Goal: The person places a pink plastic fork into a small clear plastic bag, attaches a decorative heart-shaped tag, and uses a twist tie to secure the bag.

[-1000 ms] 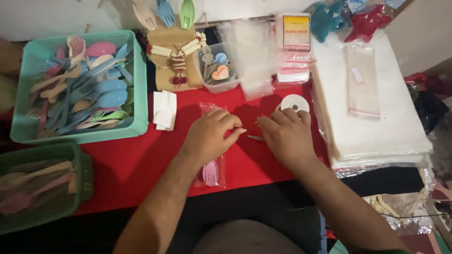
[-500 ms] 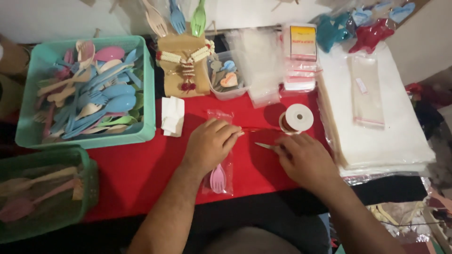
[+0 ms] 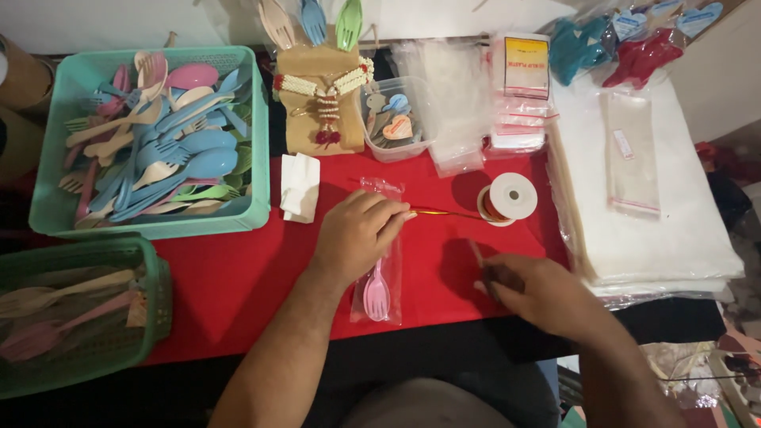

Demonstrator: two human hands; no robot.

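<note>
**Bagged pink cutlery and gold tie ribbon: handling notes**

Item 1, left of frame: teal basket (image 3: 261, 143) of loose pastel spoons and forks, upper left; a darker green basket (image 3: 154, 317) below it at the lower left edge. Neither is touched.

Item 2, centre: my left hand (image 3: 357, 234), fingers curled down on the upper half of a clear cellophane sleeve (image 3: 379, 277) lying flat on the red tablecloth (image 3: 238, 277). Inside the sleeve, a pink fork (image 3: 376, 295), head toward the bottom of the frame. I judge the sleeve light, thin, slick and crinkly, apt to slide on the cloth, so it is best pinned near its neck, where my fingers press. The fork reads as stiff, light plastic.

Item 3, centre right: thin gold ribbon (image 3: 444, 213), drawn from my left fingertips across to the white spool (image 3: 510, 197). Soft and limp, I judge; it wants pinching close to the bag.

Item 4, lower right of centre: my right hand (image 3: 539, 289), closed about a slim stick-like tool whose kind I cannot tell, its tip showing just above the knuckles.

Item 5, right: stack of clear bags (image 3: 658, 230), untouched.
</note>
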